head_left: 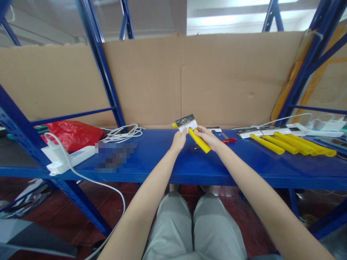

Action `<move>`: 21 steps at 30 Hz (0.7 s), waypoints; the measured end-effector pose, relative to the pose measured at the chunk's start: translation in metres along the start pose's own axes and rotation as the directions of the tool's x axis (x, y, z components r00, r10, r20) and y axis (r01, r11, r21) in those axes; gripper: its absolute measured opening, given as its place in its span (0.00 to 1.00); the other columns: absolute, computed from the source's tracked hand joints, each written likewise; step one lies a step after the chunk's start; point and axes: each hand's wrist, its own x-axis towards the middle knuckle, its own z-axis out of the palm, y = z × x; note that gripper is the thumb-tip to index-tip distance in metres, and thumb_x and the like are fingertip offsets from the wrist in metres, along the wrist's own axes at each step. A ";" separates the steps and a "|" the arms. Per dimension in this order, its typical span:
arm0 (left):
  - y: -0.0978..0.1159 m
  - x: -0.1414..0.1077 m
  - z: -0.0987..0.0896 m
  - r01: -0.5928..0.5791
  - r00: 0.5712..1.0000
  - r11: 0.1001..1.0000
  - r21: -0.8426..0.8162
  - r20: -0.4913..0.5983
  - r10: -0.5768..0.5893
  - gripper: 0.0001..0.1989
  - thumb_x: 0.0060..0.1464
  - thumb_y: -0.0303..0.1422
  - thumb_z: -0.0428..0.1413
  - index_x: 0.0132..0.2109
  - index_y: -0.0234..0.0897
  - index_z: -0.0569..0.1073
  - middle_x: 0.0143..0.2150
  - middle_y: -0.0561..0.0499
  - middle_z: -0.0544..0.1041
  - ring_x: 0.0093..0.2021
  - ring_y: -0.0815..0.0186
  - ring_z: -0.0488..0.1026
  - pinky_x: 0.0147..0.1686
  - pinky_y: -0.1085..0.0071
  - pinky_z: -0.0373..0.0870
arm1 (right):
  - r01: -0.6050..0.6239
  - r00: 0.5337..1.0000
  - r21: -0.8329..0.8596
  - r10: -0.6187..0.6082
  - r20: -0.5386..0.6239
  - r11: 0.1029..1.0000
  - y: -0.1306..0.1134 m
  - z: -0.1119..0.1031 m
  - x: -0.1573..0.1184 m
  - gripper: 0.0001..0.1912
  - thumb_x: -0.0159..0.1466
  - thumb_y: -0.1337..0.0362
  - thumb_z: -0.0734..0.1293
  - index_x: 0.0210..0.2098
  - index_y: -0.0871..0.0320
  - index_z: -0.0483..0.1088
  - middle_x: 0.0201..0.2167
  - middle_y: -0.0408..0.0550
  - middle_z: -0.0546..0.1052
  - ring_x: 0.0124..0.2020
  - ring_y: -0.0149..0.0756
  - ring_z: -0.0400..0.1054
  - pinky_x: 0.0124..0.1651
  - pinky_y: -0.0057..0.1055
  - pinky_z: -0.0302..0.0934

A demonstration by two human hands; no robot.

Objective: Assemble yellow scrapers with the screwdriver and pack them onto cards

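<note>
My left hand (179,140) is closed on the lower edge of a black-and-white printed card (187,122). A yellow tube-shaped handle (200,141) slants down to the right from the card, and a bit of yellow shows past the card's left side. Around the handle's upper part, the fingers of my right hand (207,137) are closed. Both hands are held over the blue tabletop. What lies behind the card is hidden. Close to my right hand, a red-handled tool (229,140) and another printed card (214,129) rest on the table.
On the right lies a row of several yellow tube-shaped handles (294,144) with cards. To the left are a red plastic bag (76,135), a coiled white cable (123,133) and a white power strip (73,159). A cardboard panel (230,79) stands along the back between blue posts.
</note>
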 end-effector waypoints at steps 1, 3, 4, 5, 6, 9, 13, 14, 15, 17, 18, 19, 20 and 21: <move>0.000 0.001 0.000 0.009 1.000 0.999 -0.034 -0.002 -0.009 0.21 0.63 0.38 0.43 0.52 0.30 0.74 0.52 0.44 0.76 0.57 0.58 0.70 0.58 0.63 0.63 | 0.020 1.000 0.023 -0.020 0.004 1.000 -0.002 -0.001 -0.001 0.14 0.56 0.65 0.67 0.43 0.53 0.69 0.47 0.48 0.75 0.41 0.36 0.72 0.39 0.34 0.69; 0.001 0.003 0.001 0.044 0.999 0.994 -0.095 -0.002 -0.044 0.21 0.63 0.38 0.44 0.53 0.30 0.73 0.52 0.44 0.76 0.56 0.58 0.70 0.57 0.62 0.63 | 0.015 1.000 0.057 -0.014 -0.018 0.998 -0.006 -0.002 -0.002 0.13 0.56 0.66 0.68 0.41 0.53 0.69 0.46 0.47 0.76 0.42 0.36 0.72 0.41 0.34 0.69; 0.001 0.004 0.000 0.067 0.998 0.991 -0.119 -0.003 -0.067 0.22 0.63 0.39 0.45 0.53 0.30 0.73 0.52 0.44 0.76 0.56 0.58 0.71 0.57 0.62 0.64 | -0.006 0.999 0.070 0.009 -0.040 0.998 -0.007 -0.003 -0.002 0.11 0.56 0.66 0.68 0.40 0.53 0.70 0.45 0.47 0.76 0.41 0.37 0.72 0.41 0.34 0.69; 0.002 0.005 0.000 0.089 0.996 0.986 -0.141 -0.003 -0.091 0.22 0.62 0.40 0.46 0.53 0.29 0.73 0.52 0.43 0.76 0.55 0.57 0.71 0.57 0.62 0.64 | -0.031 0.997 0.086 0.037 -0.065 0.996 -0.008 -0.003 -0.003 0.09 0.56 0.65 0.68 0.38 0.54 0.70 0.43 0.48 0.77 0.40 0.37 0.73 0.40 0.34 0.69; 0.002 0.005 -0.001 0.109 0.994 0.980 -0.165 -0.001 -0.111 0.22 0.62 0.41 0.47 0.53 0.29 0.73 0.52 0.43 0.76 0.55 0.56 0.72 0.57 0.61 0.63 | -0.056 0.994 0.107 0.065 -0.084 0.993 -0.009 -0.004 -0.003 0.07 0.56 0.65 0.68 0.36 0.55 0.70 0.41 0.48 0.78 0.40 0.37 0.73 0.40 0.34 0.68; 0.004 0.008 -0.003 0.155 0.987 0.949 -0.273 0.001 -0.161 0.23 0.60 0.42 0.48 0.52 0.29 0.74 0.51 0.42 0.77 0.53 0.55 0.73 0.57 0.58 0.63 | -0.084 0.994 0.189 0.096 -0.053 0.978 -0.013 -0.005 -0.006 0.06 0.56 0.63 0.69 0.33 0.57 0.71 0.38 0.50 0.79 0.39 0.39 0.73 0.38 0.34 0.68; 0.010 0.007 -0.003 0.205 0.969 0.846 -0.493 -0.020 -0.246 0.24 0.60 0.45 0.48 0.51 0.30 0.74 0.49 0.42 0.78 0.53 0.56 0.73 0.56 0.60 0.64 | -0.064 0.998 0.257 0.066 0.001 0.964 -0.013 -0.005 -0.006 0.08 0.55 0.62 0.69 0.34 0.58 0.73 0.39 0.51 0.79 0.39 0.39 0.73 0.36 0.32 0.67; 0.013 0.007 -0.003 0.212 0.963 0.808 -0.550 -0.024 -0.269 0.25 0.60 0.46 0.48 0.52 0.31 0.74 0.49 0.43 0.78 0.53 0.56 0.73 0.56 0.60 0.64 | -0.064 0.998 0.268 0.066 -0.002 0.961 -0.012 -0.006 -0.005 0.08 0.55 0.62 0.70 0.34 0.58 0.73 0.38 0.51 0.79 0.38 0.38 0.73 0.36 0.31 0.66; 0.016 0.006 -0.002 0.215 0.958 0.767 -0.605 -0.024 -0.287 0.26 0.60 0.48 0.47 0.52 0.31 0.73 0.48 0.43 0.79 0.53 0.56 0.73 0.56 0.61 0.64 | -0.064 0.998 0.278 0.068 -0.006 0.959 -0.011 -0.006 -0.004 0.07 0.56 0.62 0.70 0.33 0.58 0.74 0.38 0.51 0.79 0.38 0.37 0.73 0.36 0.30 0.66; 0.022 0.004 -0.003 0.217 0.951 0.687 -0.693 -0.008 -0.308 0.28 0.61 0.50 0.43 0.53 0.33 0.73 0.46 0.44 0.80 0.53 0.56 0.73 0.56 0.60 0.65 | -0.064 0.997 0.296 0.070 -0.010 0.953 -0.009 -0.007 -0.002 0.07 0.56 0.62 0.70 0.33 0.58 0.74 0.37 0.50 0.79 0.37 0.36 0.73 0.35 0.29 0.65; 0.025 0.003 -0.003 0.214 0.951 0.656 -0.724 0.000 -0.309 0.29 0.62 0.50 0.40 0.52 0.33 0.74 0.45 0.44 0.80 0.53 0.56 0.73 0.55 0.60 0.65 | -0.064 0.998 0.304 0.070 -0.008 0.950 -0.008 -0.007 -0.001 0.07 0.56 0.61 0.70 0.33 0.57 0.74 0.37 0.50 0.79 0.36 0.36 0.72 0.34 0.29 0.65; 0.027 0.003 -0.003 0.208 0.950 0.633 -0.745 0.001 -0.311 0.30 0.63 0.50 0.38 0.52 0.33 0.74 0.45 0.45 0.80 0.53 0.56 0.73 0.55 0.60 0.65 | -0.064 0.998 0.311 0.068 -0.005 0.948 -0.008 -0.007 0.000 0.07 0.56 0.61 0.70 0.33 0.57 0.74 0.36 0.50 0.79 0.36 0.35 0.72 0.33 0.29 0.65; 0.029 0.002 -0.004 0.201 0.950 0.616 -0.762 -0.003 -0.313 0.31 0.63 0.49 0.36 0.51 0.33 0.74 0.44 0.44 0.80 0.53 0.56 0.73 0.55 0.59 0.65 | -0.061 0.998 0.317 0.065 -0.003 0.946 -0.008 -0.007 0.000 0.07 0.56 0.61 0.70 0.33 0.57 0.74 0.36 0.50 0.79 0.36 0.35 0.72 0.33 0.29 0.64; 0.031 0.002 -0.005 0.195 0.947 0.603 -0.774 -0.010 -0.320 0.31 0.64 0.49 0.34 0.51 0.34 0.74 0.44 0.44 0.80 0.53 0.56 0.73 0.54 0.59 0.66 | -0.057 0.998 0.322 0.061 -0.003 0.945 -0.008 -0.007 -0.001 0.07 0.56 0.61 0.70 0.33 0.57 0.74 0.36 0.49 0.79 0.36 0.35 0.72 0.33 0.28 0.64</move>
